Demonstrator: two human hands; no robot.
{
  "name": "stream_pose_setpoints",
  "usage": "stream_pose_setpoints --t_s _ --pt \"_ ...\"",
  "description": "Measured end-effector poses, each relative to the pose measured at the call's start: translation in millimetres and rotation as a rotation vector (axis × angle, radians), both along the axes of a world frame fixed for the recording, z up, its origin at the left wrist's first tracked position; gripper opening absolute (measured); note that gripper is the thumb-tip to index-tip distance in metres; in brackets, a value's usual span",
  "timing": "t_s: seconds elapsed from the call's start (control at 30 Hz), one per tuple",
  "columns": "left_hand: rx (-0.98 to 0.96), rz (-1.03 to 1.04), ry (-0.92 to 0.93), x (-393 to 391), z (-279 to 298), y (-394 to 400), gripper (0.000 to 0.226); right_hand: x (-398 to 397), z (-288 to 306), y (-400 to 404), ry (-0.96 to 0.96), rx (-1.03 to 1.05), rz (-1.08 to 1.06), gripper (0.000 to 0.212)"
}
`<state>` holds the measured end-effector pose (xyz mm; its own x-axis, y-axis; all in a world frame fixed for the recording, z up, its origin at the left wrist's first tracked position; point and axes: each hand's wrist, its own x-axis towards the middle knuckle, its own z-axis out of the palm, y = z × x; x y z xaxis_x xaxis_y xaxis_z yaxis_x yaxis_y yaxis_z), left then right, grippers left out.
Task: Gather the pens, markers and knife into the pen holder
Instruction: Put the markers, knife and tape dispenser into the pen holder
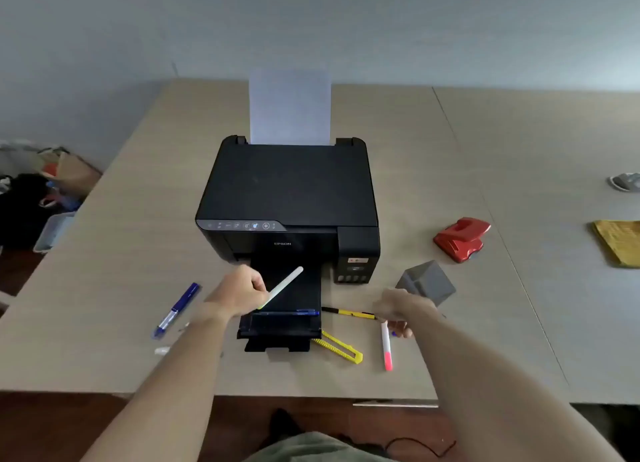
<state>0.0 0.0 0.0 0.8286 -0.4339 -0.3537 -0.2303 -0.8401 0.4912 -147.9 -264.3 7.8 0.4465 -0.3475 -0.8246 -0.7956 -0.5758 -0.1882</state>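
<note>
On the surface (450, 340): slim, stiff, light pens lie scattered before the black inkjet printer (287, 198).
Left hand (239, 290): pinching a white marker with a pale green tip (282, 288) near its lower end, raised above the printer's output tray (280, 330).
Right hand (398, 311): blurred, curled near the white marker with a pink cap (386, 347); grasp cannot be told.
Holder: grey angular pen holder (427, 281), just beyond the right hand.
Knife: yellow plastic utility knife (341, 349); best taken by its body.
Others: blue pen (176, 311), blue pen on the tray (294, 312), yellow-black pen (348, 312).
Obstruction: the tray juts out among them; the red hole punch (462, 238) sits well clear.

The printer (287, 202) blocks the table's (138, 219) middle; bare tabletop lies open either side.
</note>
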Motion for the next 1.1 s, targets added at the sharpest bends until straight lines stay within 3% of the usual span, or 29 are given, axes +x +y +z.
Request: stream_pose_setpoints --t_s 0.1,0.2,0.27,0.4,0.53,0.67,0.8,0.93,1.1 --pt "0.05 0.039 -0.036 -16 -20 9 0.012 -13 -24 15 -0.105 -0.151 0.04 0.021" --pt "0.079 0.058 -0.13 -30 -36 12 0.01 -29 -51 33 -0.155 -0.173 -0.074 0.069" --pt "0.088 0.071 -0.161 -32 -41 11 0.016 -36 -60 44 -0.195 -0.212 -0.142 0.078" --pt "0.121 0.06 -0.195 -28 -47 7 0.019 -45 -75 55 -0.319 -0.324 -0.28 0.065" --pt "0.148 0.019 -0.231 -21 -49 4 0.018 -46 -77 53 -0.328 -0.24 -0.488 0.04" --pt "0.163 -0.04 -0.284 -19 -48 4 0.018 -42 -68 47 -0.36 -0.297 -0.419 0.022" --pt "0.049 -0.046 -0.321 -18 -44 3 0.013 -41 -50 29 -0.477 -0.38 -0.26 0.002" --pt "-0.135 -0.052 -0.331 -17 -34 -12 0.002 -46 -27 5 -0.629 -0.464 -0.118 0.003" --pt "-0.328 -0.111 -0.305 -25 -15 -49 0.015 -59 1 -31 -0.759 -0.492 -0.091 0.008"
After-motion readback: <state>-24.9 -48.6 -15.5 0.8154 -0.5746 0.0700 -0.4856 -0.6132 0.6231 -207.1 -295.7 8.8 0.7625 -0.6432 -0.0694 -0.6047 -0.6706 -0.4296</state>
